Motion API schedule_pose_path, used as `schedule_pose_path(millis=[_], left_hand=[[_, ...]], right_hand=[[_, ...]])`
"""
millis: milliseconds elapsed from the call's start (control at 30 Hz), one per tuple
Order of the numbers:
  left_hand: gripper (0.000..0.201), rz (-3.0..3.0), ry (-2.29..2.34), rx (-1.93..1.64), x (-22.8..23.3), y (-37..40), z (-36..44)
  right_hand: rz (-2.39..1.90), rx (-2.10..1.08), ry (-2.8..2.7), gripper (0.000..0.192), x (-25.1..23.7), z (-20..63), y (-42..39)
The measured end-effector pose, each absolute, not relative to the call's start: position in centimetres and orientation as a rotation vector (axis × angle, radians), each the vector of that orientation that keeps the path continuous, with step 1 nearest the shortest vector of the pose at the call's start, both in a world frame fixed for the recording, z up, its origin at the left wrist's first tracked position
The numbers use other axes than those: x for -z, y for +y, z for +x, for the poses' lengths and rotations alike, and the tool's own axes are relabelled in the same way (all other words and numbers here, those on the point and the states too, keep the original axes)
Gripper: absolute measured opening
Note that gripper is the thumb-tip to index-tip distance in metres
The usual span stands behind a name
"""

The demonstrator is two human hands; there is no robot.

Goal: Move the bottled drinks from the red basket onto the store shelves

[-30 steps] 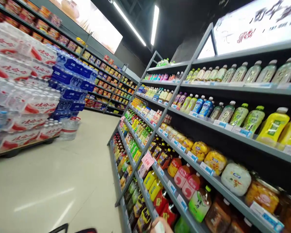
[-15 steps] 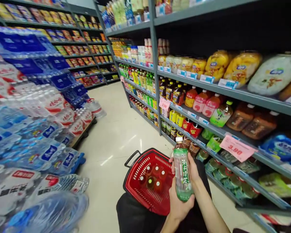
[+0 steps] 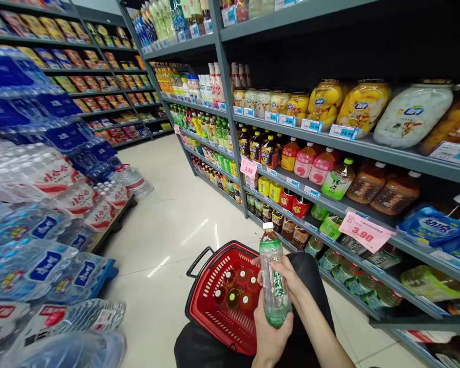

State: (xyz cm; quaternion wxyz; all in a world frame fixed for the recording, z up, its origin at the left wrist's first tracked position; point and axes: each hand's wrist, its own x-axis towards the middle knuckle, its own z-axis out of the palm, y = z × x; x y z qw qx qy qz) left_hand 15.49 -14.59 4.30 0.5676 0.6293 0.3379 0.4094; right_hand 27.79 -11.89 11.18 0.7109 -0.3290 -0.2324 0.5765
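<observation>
Compared with half a second earlier, we see the green tea bottle [image 3: 275, 283] a little lower and further left in view, and its label has turned; the shelves have also shifted slightly leftward.

We see two hands on one bottle. The left hand [image 3: 270, 332] wraps its base from below, fingers clenched around it. The right hand [image 3: 291, 278] grips its middle from the right, fingertips curled over the label. The bottle stands nearly upright, white cap on top, held just to the right of the red basket [image 3: 210, 306] and partly over its rim.

The basket sits low by the person's dark-clothed lap, its black handle folded toward the floor [image 3: 164, 225]. We count five bottle caps inside it, though the held bottle hides part of the basket.

To the right, grey shelves [image 3: 368, 148] carry rows of drinks and jars, with two pink price tags [image 3: 364, 232] hanging from them. To the left, shrink-wrapped water packs [image 3: 34, 230] are stacked high, narrowing the aisle.
</observation>
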Motion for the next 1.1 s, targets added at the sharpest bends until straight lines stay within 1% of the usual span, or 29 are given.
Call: schedule_pose_path(millis=[100,267,433,500,600,667,833,967,1100], left_hand=[[0.069,1.456,0.798,-1.007,-4.6,-14.2,15.6],[0.070,1.375,0.731,-1.017,-4.5,-14.5,15.2],[0.070,1.359,0.716,-0.977,-4.2,-14.9,14.2],[0.073,1.341,0.721,-1.002,-4.0,-14.8,14.1],[0.079,1.317,0.724,-1.026,-4.1,-14.6,14.4],[0.081,1.321,0.718,-1.012,-4.3,-14.6,14.8],[0.079,1.329,0.645,-0.919,-4.5,-15.1,15.7],[0.085,1.304,0.663,-0.851,-4.1,-15.8,16.2],[0.085,1.322,0.681,-0.803,-4.6,-15.8,16.5]], right_hand=[[-0.763,-1.272,-0.505,0.041,-11.8,27.8,-11.5],[-0.817,-1.301,-0.499,0.052,-11.5,27.3,-11.9],[-0.818,-1.243,-0.403,0.046,-10.3,26.0,-12.4],[-0.799,-1.257,-0.357,0.050,-10.2,25.7,-12.1],[-0.779,-1.299,-0.302,0.063,-10.5,25.9,-11.7],[-0.790,-1.291,-0.275,0.066,-10.7,26.4,-11.7],[-0.818,-1.234,-0.242,0.057,-10.3,27.6,-13.0],[-0.831,-1.202,-0.235,0.049,-10.1,28.4,-14.1],[-0.851,-1.164,-0.218,0.050,-10.5,28.9,-14.1]])
